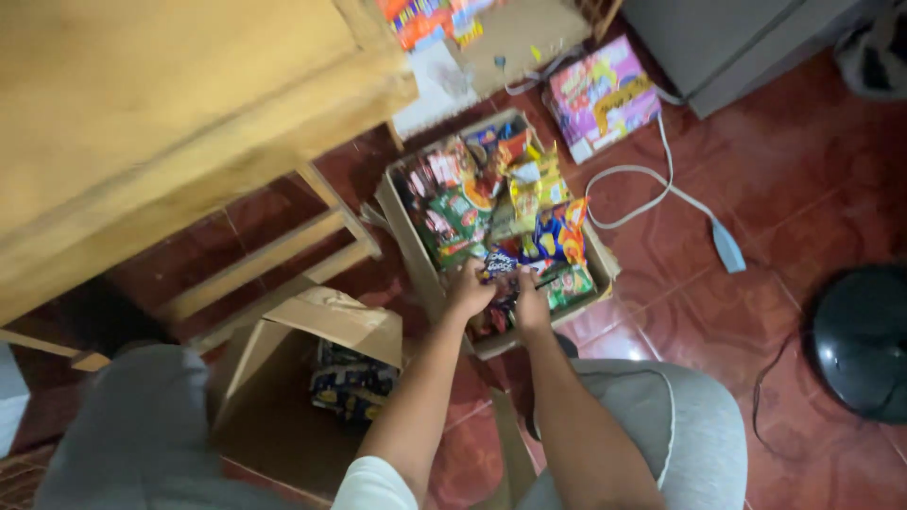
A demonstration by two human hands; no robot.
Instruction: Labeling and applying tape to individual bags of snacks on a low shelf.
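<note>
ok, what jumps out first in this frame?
The open cardboard box at centre floor, crammed with bright snack packets, both hands dug into its near end. Beside it at lower left, a second, nearly bare carton holds a few dark packets.

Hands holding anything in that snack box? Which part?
Cannot tell for sure. Both the left hand and right hand are down among the packets at the near end of the box; fingers are buried, so no clear hold shows.

Both arms stretch forward and down, left hand [470, 288] and right hand [531, 304] side by side, fingers curled.
</note>
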